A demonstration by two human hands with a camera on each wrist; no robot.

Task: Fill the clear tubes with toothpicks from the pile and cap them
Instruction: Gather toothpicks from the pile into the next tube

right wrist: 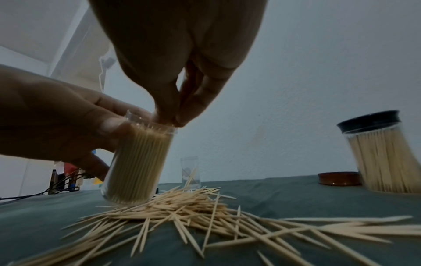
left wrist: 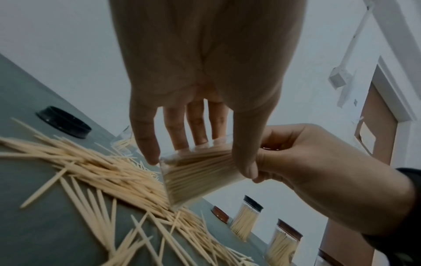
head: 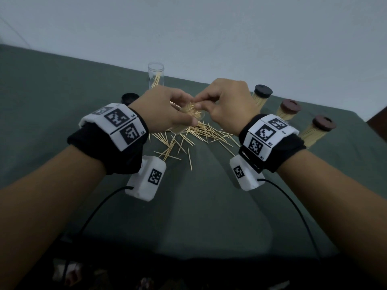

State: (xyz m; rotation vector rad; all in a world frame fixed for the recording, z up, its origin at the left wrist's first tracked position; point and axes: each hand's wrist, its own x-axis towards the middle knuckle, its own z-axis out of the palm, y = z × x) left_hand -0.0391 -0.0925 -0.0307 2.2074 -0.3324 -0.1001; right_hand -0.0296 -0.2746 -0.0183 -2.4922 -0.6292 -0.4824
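While your left hand holds the nearly full tube tilted at frame centre above the pile, your right hand grip pinches toothpicks directly over its open mouth, aligned with its long axis.

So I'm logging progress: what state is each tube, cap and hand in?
Held tube: tilted, nearly full, uncapped.
Far tube: upright, few toothpicks, uncapped.
Three tubes on the right: full, capped.
Black cap: loose on cloth.
Left hand: grips held tube.
Right hand: pinching at tube mouth.
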